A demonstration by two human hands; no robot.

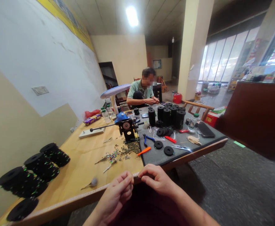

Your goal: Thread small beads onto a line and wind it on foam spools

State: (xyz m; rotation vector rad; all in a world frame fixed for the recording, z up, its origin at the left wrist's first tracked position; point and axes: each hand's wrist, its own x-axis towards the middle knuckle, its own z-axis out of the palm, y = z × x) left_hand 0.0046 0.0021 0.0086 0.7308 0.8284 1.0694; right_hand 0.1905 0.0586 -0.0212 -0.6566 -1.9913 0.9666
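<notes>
Over the table's front edge, my left hand (121,190) is closed, thumb and forefinger pinched together. My right hand (156,179) is close beside it with fingers curled and thumb near the fingertips. A tiny dark piece (135,176) shows between the fingertips of both hands; its kind is too small to make out. Just beyond them lie an orange-handled tool (144,151), a pile of small brass-coloured pieces (131,148) and a scatter of multicoloured beads (112,155). A small tool with a grey tuft (94,182) rests left of my left hand.
Black spools (40,166) stand at left, others (167,116) at back right. A black hand-cranked device (127,128) stands mid-table near a lamp (115,91). Blue-handled pliers (148,139), scissors (182,147) and a bottle (194,122) lie right. A person (142,91) sits opposite.
</notes>
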